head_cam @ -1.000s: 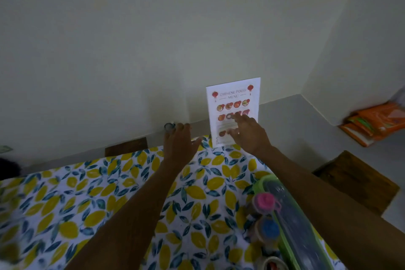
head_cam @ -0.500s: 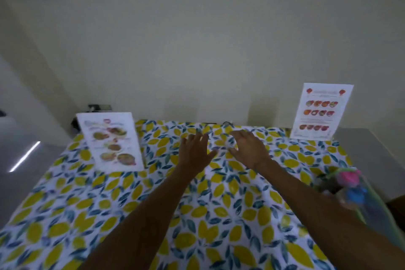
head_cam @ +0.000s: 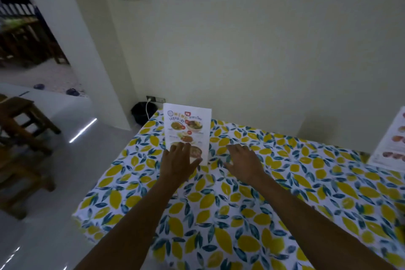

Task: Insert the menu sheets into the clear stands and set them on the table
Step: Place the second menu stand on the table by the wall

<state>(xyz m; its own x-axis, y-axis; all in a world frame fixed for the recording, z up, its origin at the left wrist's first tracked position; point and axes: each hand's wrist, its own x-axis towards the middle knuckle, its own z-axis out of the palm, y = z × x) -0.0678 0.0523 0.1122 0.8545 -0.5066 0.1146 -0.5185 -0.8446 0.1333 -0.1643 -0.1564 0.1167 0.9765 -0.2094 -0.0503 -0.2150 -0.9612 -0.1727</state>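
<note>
This looks like a small eatery's dining room. A bench [head_cam: 274, 215] draped in a lemon-and-leaf printed cloth stands against a plain cream wall [head_cam: 263, 50], and upright food menus [head_cam: 188, 131] with dish photos stand at its far left corner and its right edge [head_cam: 392, 140]. Wooden chairs [head_cam: 19, 129] stand on the glossy pale floor [head_cam: 54, 204] to the left. A doorway [head_cam: 28, 39] beyond opens onto more dark wooden furniture and a railing outside.

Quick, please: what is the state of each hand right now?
Left hand: open, fingers spread in front of the standing menu, holding nothing.
Right hand: open, over the tablecloth, holding nothing.
</note>
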